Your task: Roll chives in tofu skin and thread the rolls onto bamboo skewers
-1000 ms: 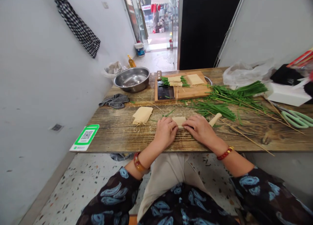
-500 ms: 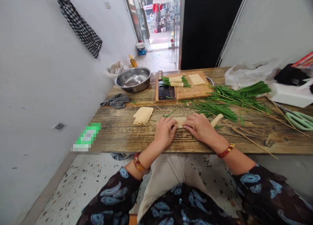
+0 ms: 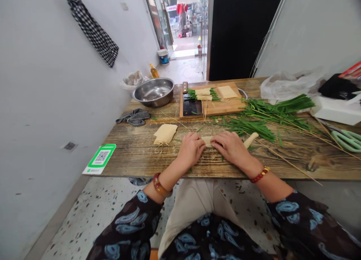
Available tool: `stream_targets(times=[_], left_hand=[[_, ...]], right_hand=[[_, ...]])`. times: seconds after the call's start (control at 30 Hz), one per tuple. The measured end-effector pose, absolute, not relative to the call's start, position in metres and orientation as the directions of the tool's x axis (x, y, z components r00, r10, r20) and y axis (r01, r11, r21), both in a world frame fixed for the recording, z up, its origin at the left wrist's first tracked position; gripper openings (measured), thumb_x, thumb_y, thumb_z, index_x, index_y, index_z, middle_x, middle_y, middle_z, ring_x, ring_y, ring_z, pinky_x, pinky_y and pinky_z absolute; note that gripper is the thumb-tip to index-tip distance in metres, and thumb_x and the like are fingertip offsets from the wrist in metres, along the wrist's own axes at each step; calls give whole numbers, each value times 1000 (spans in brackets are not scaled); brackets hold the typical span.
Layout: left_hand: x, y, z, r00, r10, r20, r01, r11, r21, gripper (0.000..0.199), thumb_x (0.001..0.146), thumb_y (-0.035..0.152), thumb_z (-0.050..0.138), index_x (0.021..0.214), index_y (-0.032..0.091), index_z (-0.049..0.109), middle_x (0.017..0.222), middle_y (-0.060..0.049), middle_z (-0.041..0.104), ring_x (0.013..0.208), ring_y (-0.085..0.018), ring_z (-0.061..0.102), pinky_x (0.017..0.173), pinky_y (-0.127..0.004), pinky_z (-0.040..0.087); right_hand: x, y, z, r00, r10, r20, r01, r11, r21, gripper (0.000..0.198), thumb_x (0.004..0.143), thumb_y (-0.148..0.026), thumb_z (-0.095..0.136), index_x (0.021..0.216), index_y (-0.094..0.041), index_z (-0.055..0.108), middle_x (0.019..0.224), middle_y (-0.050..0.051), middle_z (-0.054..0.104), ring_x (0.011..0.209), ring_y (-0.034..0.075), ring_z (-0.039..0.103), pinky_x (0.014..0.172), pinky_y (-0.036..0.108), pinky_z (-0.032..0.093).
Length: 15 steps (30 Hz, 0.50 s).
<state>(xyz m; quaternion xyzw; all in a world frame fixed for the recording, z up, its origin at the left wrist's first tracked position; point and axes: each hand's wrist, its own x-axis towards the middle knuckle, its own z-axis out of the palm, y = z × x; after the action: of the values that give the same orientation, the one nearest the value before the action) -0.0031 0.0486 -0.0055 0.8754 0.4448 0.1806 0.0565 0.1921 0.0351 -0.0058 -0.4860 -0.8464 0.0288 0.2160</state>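
Between my two hands lies a pale yellow tofu skin roll [image 3: 208,141], pressed on the wooden table near its front edge. My left hand [image 3: 192,149] is closed over the roll's left end, fingers curled down. On the right end, my right hand [image 3: 229,147] grips it the same way, thumb toward the middle. Both hands hide the ends and whatever is inside. A pale, tapered stick-like piece [image 3: 251,140] pokes out beyond my right hand; its other end is hidden. To the left sits a small stack of square tofu skin sheets [image 3: 165,133].
Behind my hands, a cutting board [image 3: 222,108] carries a cleaver [image 3: 192,106], skewered rolls with greens [image 3: 203,97] and more sheets [image 3: 227,91]. Cut chives [image 3: 254,127], long skewers [image 3: 290,163] and green-handled scissors [image 3: 346,140] lie right. A steel basin [image 3: 154,101] and grey cloth [image 3: 134,117] stand left.
The visible middle of the tofu skin looks narrower and more tightly rolled. My left hand has shifted slightly, and my right hand has stayed almost in place.
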Motion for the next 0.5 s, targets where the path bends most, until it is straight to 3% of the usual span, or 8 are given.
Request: stream_targets(times=[0.37, 0.5], left_hand=[[-2, 52, -11, 504, 823, 262, 756, -567, 327, 20, 90, 30, 51, 82, 19, 65, 87, -5, 61, 86, -21, 50, 77, -35, 39], [-1, 49, -8, 486, 830, 275, 791, -551, 266, 18, 92, 29, 47, 88, 21, 62, 89, -5, 61, 87, -21, 49, 74, -34, 36]], right_hand=[[200, 36, -9, -499, 788, 361, 789, 585, -188, 18, 90, -34, 55, 88, -22, 68, 91, 6, 67, 91, 22, 51, 72, 34, 28], [198, 38, -9, -496, 791, 358, 797, 578, -172, 20, 92, -33, 52, 87, -22, 69, 90, 5, 66, 91, 21, 50, 71, 34, 28]])
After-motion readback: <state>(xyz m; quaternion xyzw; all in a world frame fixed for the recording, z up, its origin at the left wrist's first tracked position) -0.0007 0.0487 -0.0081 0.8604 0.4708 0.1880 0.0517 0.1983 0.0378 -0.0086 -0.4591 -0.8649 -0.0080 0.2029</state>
